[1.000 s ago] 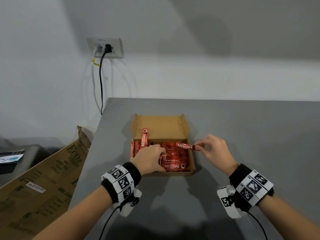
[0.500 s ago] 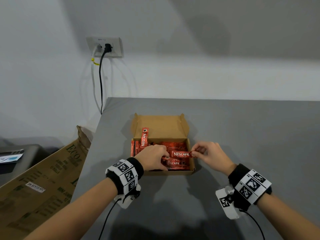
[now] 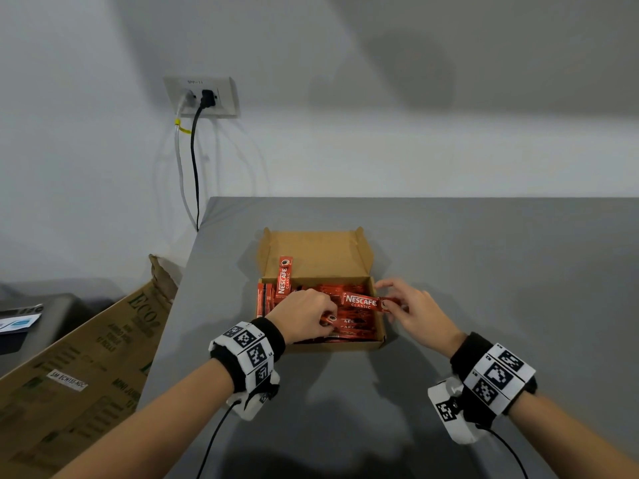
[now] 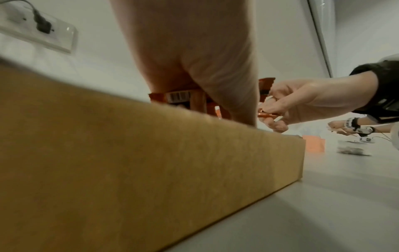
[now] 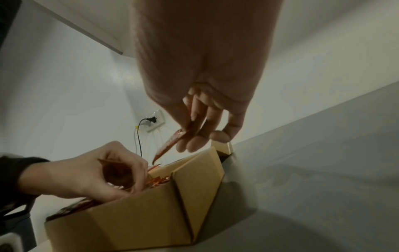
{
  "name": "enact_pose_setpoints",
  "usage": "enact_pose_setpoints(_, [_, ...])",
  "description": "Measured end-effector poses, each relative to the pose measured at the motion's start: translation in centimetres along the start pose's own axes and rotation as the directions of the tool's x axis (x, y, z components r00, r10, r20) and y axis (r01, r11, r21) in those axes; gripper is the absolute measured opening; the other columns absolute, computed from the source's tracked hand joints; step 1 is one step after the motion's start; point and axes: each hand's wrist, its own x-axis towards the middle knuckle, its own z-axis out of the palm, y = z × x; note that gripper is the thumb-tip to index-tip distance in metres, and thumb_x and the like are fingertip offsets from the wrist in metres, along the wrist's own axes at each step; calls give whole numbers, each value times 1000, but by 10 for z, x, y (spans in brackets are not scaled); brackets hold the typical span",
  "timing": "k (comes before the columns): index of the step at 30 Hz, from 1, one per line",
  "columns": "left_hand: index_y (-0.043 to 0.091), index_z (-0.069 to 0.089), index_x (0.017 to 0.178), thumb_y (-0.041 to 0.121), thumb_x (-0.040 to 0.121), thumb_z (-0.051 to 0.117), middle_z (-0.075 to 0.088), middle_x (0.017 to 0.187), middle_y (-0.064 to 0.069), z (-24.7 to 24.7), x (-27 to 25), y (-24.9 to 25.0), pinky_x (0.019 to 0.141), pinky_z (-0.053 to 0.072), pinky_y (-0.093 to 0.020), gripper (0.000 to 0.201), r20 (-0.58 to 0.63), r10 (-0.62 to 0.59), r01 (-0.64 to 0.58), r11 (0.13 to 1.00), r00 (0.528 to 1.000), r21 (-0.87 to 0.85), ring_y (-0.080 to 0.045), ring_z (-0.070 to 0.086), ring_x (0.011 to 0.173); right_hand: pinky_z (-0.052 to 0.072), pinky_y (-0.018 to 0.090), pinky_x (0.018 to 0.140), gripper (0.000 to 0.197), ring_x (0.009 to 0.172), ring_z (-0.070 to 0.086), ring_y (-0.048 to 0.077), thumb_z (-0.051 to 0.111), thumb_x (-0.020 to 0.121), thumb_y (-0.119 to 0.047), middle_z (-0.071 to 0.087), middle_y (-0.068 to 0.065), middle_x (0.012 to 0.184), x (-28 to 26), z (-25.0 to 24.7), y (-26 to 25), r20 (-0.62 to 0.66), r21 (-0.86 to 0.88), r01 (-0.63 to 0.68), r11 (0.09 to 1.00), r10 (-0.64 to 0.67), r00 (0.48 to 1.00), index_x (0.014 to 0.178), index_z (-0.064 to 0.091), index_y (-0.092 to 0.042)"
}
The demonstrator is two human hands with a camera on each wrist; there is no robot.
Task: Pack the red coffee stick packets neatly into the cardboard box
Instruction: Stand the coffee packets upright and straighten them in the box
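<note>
Brown cardboard box (image 3: pixel 378 307) sits open on the grey table (image 3: pixel 484 271), nearer the table's left edge than its right, lid flap folded back toward the wall. Inside lie red coffee stick packets (image 3: pixel 349 328), stacked flat across the bottom, with several standing on edge along the box's left wall and one upright packet (image 3: pixel 284 279) leaning against the back flap. The packets are glossy red with white Nescafé Classic lettering. The right hand (image 3: pixel 413 311) pinches the right end of one packet (image 3: pixel 363 301) between thumb and fingertips, holding it level over the box's right wall. The left hand (image 3: pixel 302 314), fingers curled, grips another packet (image 3: pixel 328 319) above the box's front-left part.
</note>
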Motion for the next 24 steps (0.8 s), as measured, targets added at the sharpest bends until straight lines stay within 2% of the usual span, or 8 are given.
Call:
enact_pose_setpoints(1, [14, 67, 100, 26, 89, 59, 64, 104, 1, 1, -1, -1, 80, 51, -30, 17, -5, 2, -2, 1000, 1000, -16, -15, 61, 91, 50, 19, 67, 22, 63, 60, 6, 49, 93, -2, 63, -14, 74, 1, 1, -1, 16, -20, 12, 1000, -11, 1000, 105, 55, -19])
enact_pose_setpoints(3, [13, 68, 98, 22, 90, 59, 63, 105, 2, 2, -3, -3, 81, 51, -31, 15, 4, 21, -21, 999, 1000, -36, -14, 61, 93, 51, 20, 64, 21, 61, 61, 4, 47, 93, 0, 62, -18, 72, 3, 2, -2, 5, -24, 26, 999, -25, 1000, 102, 59, -16])
enact_pose_setpoints(7, [9, 72, 89, 18, 89, 60, 62, 103, 2, 3, -3, -3, 80, 50, -31, 15, 69, 54, -52, 998, 996, -21, -14, 60, 88, 47, 19, 59, 20, 51, 58, 16, 45, 93, 2, 63, -6, 62, 9, 1, -4, -98, -14, 9, 1000, -11, 995, 94, 55, -15])
enact_pose_setpoints(9, [10, 73, 89, 22, 89, 60, 61, 104, 2, 1, -3, -2, 80, 49, -29, 17, 93, 65, -68, 997, 993, 28, -14, 60, 88, 46, 17, 61, 20, 54, 60, 17, 44, 93, 2, 61, -8, 60, 10, 2, -5, -94, -15, 10, 1000, -12, 996, 95, 55, -16])
enact_pose_setpoints(12, [12, 73, 94, 33, 88, 60, 61, 107, 3, -3, -1, -2, 81, 50, -30, 25, 143, 80, -92, 992, 986, 85, -13, 60, 91, 49, 22, 66, 25, 58, 60, 14, 45, 93, 2, 63, 0, 64, 10, 4, -3, -55, -30, 16, 999, -17, 998, 94, 53, -21])
enact_pose_setpoints(16, [13, 72, 99, 40, 87, 61, 61, 107, 2, -7, 2, -4, 80, 51, -32, 32, 197, 82, -110, 984, 977, 139, -16, 60, 92, 49, 24, 65, 24, 60, 59, 14, 45, 93, 1, 60, -8, 66, 8, 5, -2, -37, -24, -34, 999, 33, 999, 93, 54, -21])
enact_pose_setpoints(20, [11, 72, 95, 33, 85, 62, 61, 105, 1, -10, 3, -1, 77, 51, -32, 26, 210, 102, -138, 976, 972, 166, -18, 60, 90, 52, 30, 66, 25, 64, 62, 22, 45, 93, 2, 68, 9, 79, 6, 3, -2, -28, -13, -54, 998, 54, 998, 92, 53, -22])
enact_pose_setpoints(24, [11, 70, 103, 30, 84, 63, 59, 111, -3, -15, 6, 3, 73, 43, -26, 28, 244, 97, -147, 970, 965, 196, -19, 58, 94, 49, 26, 62, 22, 64, 61, 21, 44, 92, 3, 65, -1, 76, 6, 3, -3, -33, 7, -75, 997, 75, 997, 89, 52, -18])
